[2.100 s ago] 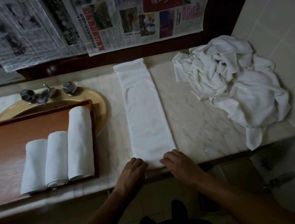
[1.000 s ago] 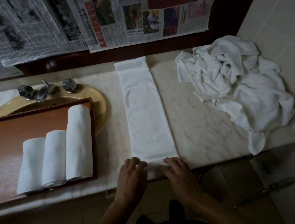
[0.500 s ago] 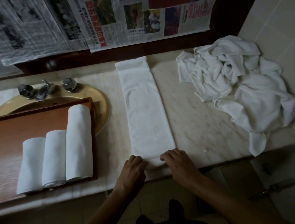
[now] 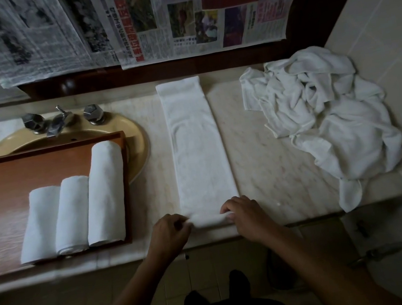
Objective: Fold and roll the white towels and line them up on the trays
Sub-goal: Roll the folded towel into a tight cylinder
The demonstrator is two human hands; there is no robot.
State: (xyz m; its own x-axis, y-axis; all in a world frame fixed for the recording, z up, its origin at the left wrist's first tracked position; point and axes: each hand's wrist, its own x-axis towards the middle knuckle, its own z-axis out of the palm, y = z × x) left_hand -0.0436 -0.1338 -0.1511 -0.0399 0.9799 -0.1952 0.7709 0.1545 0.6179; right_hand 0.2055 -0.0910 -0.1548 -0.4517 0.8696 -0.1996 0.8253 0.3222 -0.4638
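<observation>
Pinching the towel's near end, left hand and right hand curl fingers; beyond them a newspaper reads "12-14".

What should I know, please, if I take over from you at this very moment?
Left hand and right hand each pinch the near end of the folded towel, a long strip on the counter; the first turn is barely formed.
Done: three rolled towels lie side by side on the tray.
Left: roll this strip, set it beside them, then fold and roll the pile of loose towels at the counter's right end.
</observation>
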